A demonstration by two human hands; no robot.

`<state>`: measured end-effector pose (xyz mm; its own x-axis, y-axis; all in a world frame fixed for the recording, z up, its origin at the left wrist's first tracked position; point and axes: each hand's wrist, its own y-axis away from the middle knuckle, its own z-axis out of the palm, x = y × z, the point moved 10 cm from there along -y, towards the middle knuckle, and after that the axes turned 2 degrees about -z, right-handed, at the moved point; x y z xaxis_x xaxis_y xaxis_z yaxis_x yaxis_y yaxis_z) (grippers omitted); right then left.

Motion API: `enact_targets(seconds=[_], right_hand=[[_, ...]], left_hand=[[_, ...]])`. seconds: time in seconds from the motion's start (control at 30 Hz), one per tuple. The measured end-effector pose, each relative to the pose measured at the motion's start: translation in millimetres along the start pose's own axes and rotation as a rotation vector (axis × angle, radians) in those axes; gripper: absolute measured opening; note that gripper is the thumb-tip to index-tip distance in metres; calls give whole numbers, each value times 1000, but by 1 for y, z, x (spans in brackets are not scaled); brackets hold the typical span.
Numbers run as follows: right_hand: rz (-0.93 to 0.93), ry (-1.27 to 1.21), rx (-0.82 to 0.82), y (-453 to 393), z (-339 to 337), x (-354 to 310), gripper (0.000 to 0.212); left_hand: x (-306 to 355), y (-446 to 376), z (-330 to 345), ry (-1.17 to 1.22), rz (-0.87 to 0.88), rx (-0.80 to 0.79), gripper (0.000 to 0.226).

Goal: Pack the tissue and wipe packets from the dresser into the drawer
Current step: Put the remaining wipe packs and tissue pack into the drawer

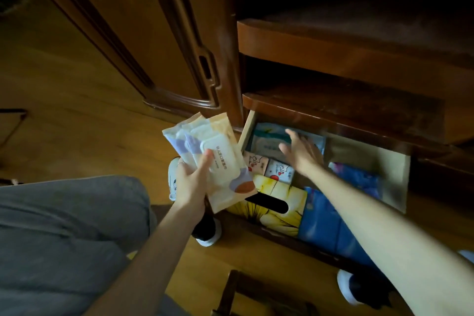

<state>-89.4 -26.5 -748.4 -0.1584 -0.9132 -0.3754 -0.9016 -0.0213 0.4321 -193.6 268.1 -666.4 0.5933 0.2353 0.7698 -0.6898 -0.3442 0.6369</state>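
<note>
**Wipe packets poised over a nearly full drawer**

A person crouches at an open drawer (395,177), grey trouser leg at 8 o'clock in the head view. The left hand (191,182) closes around two soft wipe packets (213,154), thumb pressed across the rigid flip-lid of the upper one, fingers wrapped beneath. They are fanned slightly, held just at 9 o'clock of the drawer's near-left corner and above the floor. Such packs look light but pliant and slick-skinned; a grip across the middle, over the stiff lid, seems the surest hold, since the crimped ends would likely slide or fold.

Further in, the right hand (300,151) reaches over the drawer with fingers spread and empty, hovering above a pale blue packet (266,136) at the back left. Nearer lie a yellow tissue box (279,202), blue tissue packs (323,220) and two small cartoon-printed pocket packs (269,167). Beyond, at 12 o'clock, the dresser shelves (333,43) sit in shadow.
</note>
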Motion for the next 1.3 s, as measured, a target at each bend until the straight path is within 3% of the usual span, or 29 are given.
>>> enact_targets(seconds=[0.13, 0.3, 0.37, 0.43, 0.57, 0.63, 0.73, 0.8, 0.87, 0.97, 1.03, 1.17, 1.3], right_hand=[[19, 181, -95, -30, 26, 6, 57], [-48, 216, 146, -26, 5, 1, 32], [-47, 78, 220, -14, -9, 3, 17], [3, -89, 264, 3, -23, 9, 16], [42, -500, 200, 51, -35, -1, 46], [61, -859, 195, 82, -44, -13, 60], [49, -1187, 26, 115, -32, -43, 69], [5, -1156, -11, 133, -26, -61, 78], [-37, -1084, 52, 145, -31, -70, 85], [-140, -1041, 156, 157, -49, -75, 47], [-146, -1055, 166, 163, -61, -74, 35], [-151, -1025, 88, 170, -76, -72, 58], [-244, -915, 7, 175, -86, -84, 64]], left_hand=[[2, -6, 0, -5, 14, -2, 52], [3, -1, 13, -10, 18, -57, 49], [5, 2, 19, -22, 38, -76, 48], [9, 4, 22, -47, 75, -67, 47], [13, 8, 28, -45, 106, -23, 36], [15, 11, 31, -2, 113, -23, 37], [20, 20, 36, 11, 168, -17, 38], [25, 33, 44, -61, 240, -35, 33], [30, 46, 56, -191, 331, -74, 50], [35, 63, 69, -251, 408, -133, 60], [32, 73, 84, -257, 393, -251, 61], [29, 97, 110, -146, 391, -487, 55], [27, 100, 109, -97, 397, -502, 31]])
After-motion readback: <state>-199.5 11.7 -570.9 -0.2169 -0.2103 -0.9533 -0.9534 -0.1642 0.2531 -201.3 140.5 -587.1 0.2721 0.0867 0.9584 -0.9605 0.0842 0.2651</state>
